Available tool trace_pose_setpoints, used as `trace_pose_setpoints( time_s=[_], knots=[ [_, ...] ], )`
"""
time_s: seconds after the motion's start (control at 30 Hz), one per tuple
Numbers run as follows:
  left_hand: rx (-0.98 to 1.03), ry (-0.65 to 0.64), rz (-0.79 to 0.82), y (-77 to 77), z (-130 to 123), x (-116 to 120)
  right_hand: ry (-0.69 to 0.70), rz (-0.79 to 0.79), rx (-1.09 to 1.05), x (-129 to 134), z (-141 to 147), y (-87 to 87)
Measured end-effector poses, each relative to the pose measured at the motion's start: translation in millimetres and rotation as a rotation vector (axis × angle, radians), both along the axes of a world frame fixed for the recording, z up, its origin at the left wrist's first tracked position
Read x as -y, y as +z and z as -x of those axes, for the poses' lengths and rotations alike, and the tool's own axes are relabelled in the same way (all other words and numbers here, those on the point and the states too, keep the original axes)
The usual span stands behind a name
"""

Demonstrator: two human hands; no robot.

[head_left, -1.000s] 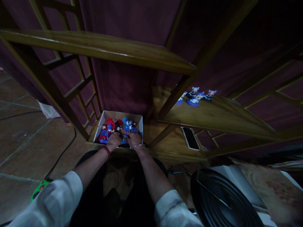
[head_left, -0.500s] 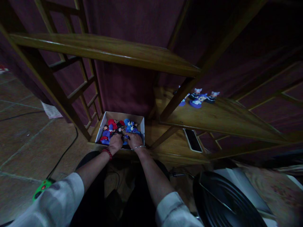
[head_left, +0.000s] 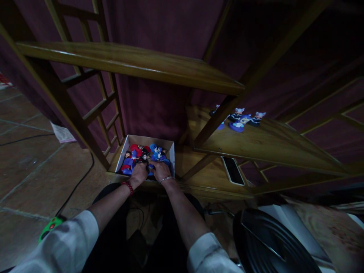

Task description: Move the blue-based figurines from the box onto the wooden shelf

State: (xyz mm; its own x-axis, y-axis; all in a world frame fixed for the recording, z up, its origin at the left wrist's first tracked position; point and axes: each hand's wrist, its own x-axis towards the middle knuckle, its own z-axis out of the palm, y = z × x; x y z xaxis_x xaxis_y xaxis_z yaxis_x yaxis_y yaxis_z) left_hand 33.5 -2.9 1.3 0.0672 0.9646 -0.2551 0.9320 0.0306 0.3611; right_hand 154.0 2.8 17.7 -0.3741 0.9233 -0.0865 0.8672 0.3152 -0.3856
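Note:
A white cardboard box (head_left: pixel 172 151) on the low wooden shelf holds several small toy figurines (head_left: pixel 136 151), red, blue, purple and black. Both my hands are inside it, close together at its front side. The fingers of my right hand (head_left: pixel 161 171) close around a small dark blue figurine (head_left: pixel 151 166). My left hand (head_left: pixel 139 173) has its fingers bent among the figurines left of that one, and what they grip is hidden. A red bead bracelet (head_left: pixel 129 187) circles the left wrist, a silver bangle (head_left: pixel 167 178) the right.
More figurines (head_left: pixel 240 122) stand on the raised wooden shelf (head_left: pixel 267 142) at right. A phone (head_left: pixel 233 170) lies on the lower board. Wooden posts and a crossbar (head_left: pixel 131 62) frame the box. A black ridged round object (head_left: pixel 261 242) sits at lower right.
My hands stay in the box, shifting slightly; the dark blue figurine between them shows more clearly now. The whole view has moved a little.

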Motion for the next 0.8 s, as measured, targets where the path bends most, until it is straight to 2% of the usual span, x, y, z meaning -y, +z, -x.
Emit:
trace_pose_setpoints(
  time_s=[0.43, 0.8],
  knots=[
    [0.045, -0.094, -0.057, -0.4, 7.5, 1.1, 0.075, -0.022, -0.076, -6.5, -0.3, -9.3],
    [0.013, -0.145, -0.083, 2.4, 8.3, 2.6, 0.1, 0.0, 0.014, -5.6, -2.4, -2.8]
  ],
)
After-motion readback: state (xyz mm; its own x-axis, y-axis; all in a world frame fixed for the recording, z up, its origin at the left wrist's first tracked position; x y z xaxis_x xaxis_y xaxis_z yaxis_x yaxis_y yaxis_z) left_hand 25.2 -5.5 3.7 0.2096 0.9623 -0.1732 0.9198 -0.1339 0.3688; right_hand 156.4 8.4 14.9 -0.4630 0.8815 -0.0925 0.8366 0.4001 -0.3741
